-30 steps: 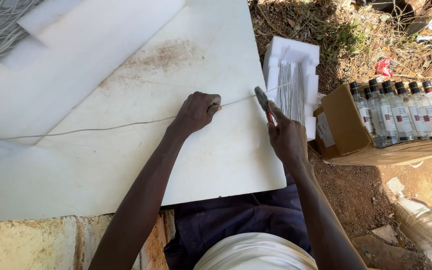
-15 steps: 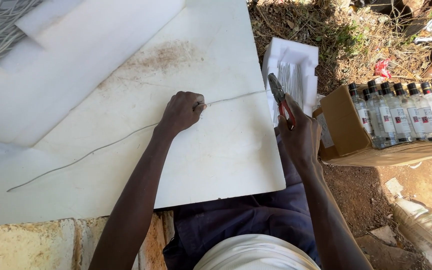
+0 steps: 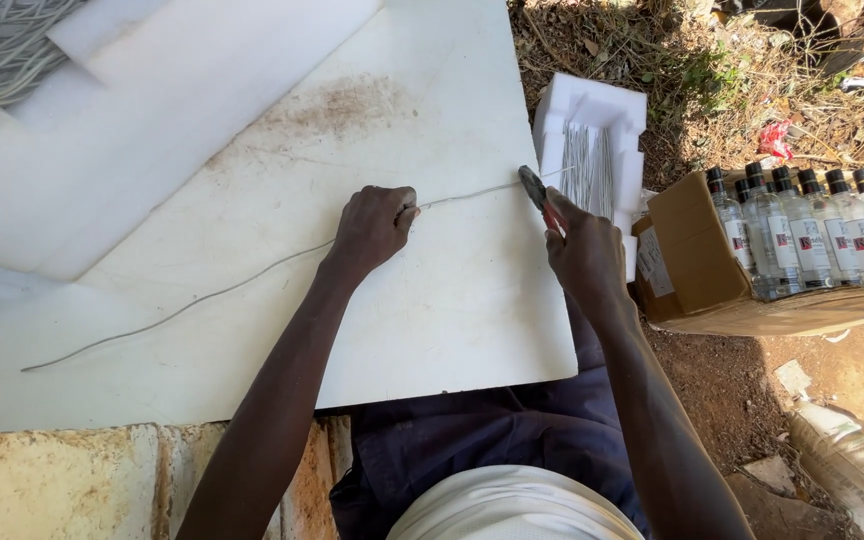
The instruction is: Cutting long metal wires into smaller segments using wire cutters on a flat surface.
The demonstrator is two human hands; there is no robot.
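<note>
A long thin grey wire [image 3: 202,300] lies across a white board [image 3: 432,310] on my lap. My left hand [image 3: 374,226] pinches the wire against the board near its middle. My right hand [image 3: 582,250] grips red-handled pliers [image 3: 537,190] whose dark jaws meet the wire near the board's right edge. Just beyond the pliers, a white foam tray [image 3: 592,120] holds several short cut wire pieces [image 3: 587,165].
White foam slabs [image 3: 132,130] overlap the board at upper left. An open cardboard box [image 3: 692,250] of several clear bottles [image 3: 812,230] sits on the dirt at right. A stone block [image 3: 62,480] lies at lower left. Dry grass and litter cover the ground behind.
My left hand slid right along the wire, and the wire's far end swung lower left. My right hand brought the pliers' jaws back onto the wire near the board's edge.
</note>
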